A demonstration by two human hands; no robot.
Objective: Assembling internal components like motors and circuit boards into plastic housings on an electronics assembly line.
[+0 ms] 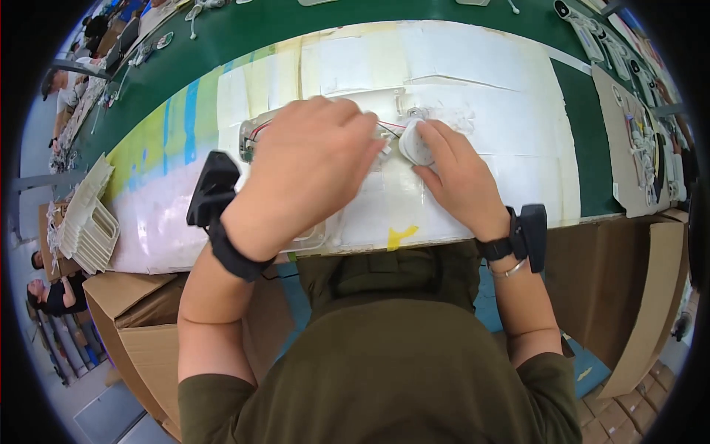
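My right hand [462,174] pinches a white round part [416,146] between thumb and fingers. Thin red and black wires [392,125] show between it and my left hand [314,166], which arches over a pale housing [384,100], its fingertips mostly hidden from me. A taped white board [488,74] lies beneath, on the green table [259,29]; a cardboard box [148,348] stands open at my left

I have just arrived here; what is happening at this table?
A person is working at a table covered in white. The right hand holds a round white part. The left hand is over a pale case and hides most of it; I cannot tell whether it grips anything. Thin red and black wires show between the two hands.
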